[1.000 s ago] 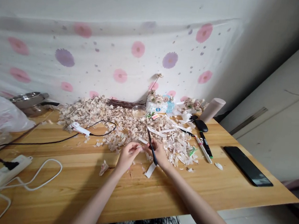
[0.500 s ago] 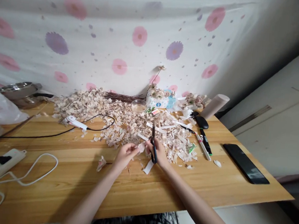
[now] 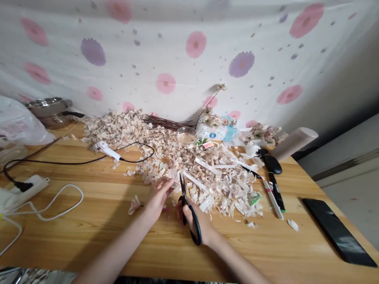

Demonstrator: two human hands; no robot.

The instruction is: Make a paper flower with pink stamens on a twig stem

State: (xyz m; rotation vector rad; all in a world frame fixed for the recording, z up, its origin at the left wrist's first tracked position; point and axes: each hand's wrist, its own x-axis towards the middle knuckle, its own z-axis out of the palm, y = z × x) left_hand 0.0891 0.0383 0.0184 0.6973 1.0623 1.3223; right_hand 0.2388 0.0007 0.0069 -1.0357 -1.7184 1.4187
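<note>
My left hand (image 3: 158, 196) is closed in a pinch, with a pale petal (image 3: 174, 175) at its fingertips over the front of the petal heap. My right hand (image 3: 202, 222) grips black-handled scissors (image 3: 196, 231), whose blades point away and slightly left. Their tips stand slightly apart, just right of the petal. Several pale loose petals (image 3: 162, 146) spread in a wide heap beyond both hands. A white paper strip (image 3: 196, 181) lies on it close to the blades. One pinkish-white flower (image 3: 134, 205) rests on the wood left of my left wrist.
A clear round dish (image 3: 186, 135), brown twigs (image 3: 167, 122) and a tissue pack (image 3: 215, 132) stand at the back. A corded white device (image 3: 108, 151) and power strip (image 3: 34, 190) are left; a black phone (image 3: 337, 232) and a black-handled tool (image 3: 277, 191) are right.
The scissors have come nearer me and tilted left, their blades now by the petal. My left fingers have turned upward with the petal. The whole view has shifted.
</note>
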